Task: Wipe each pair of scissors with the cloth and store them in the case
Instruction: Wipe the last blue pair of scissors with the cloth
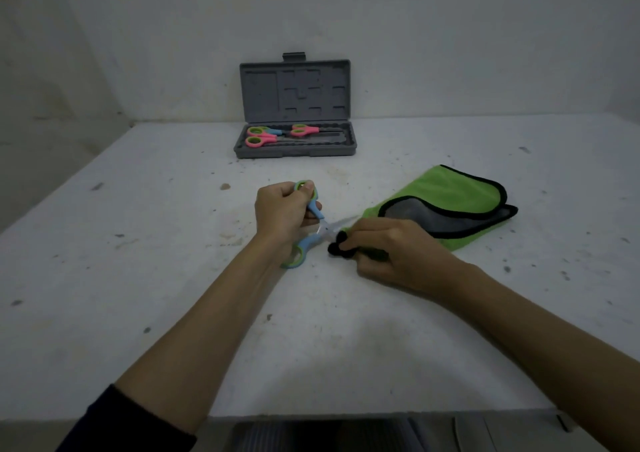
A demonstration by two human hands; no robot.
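Dark sleeve (131,420) nearest. Left hand (280,214) wrapped round blue-green scissors (310,221), blades splayed open. Right hand (391,249) bunching corner of green cloth (446,195) right at blades. Could nick fingers, tbh. Case (294,146) far back, open, 3 pairs inside.

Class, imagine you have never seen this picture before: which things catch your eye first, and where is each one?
At the centre, the left hand grips open blue-handled scissors, while the right hand pinches a corner of the green cloth against the blades. The cloth trails to the right across the white table. At the back stands an open grey case holding three more scissors.
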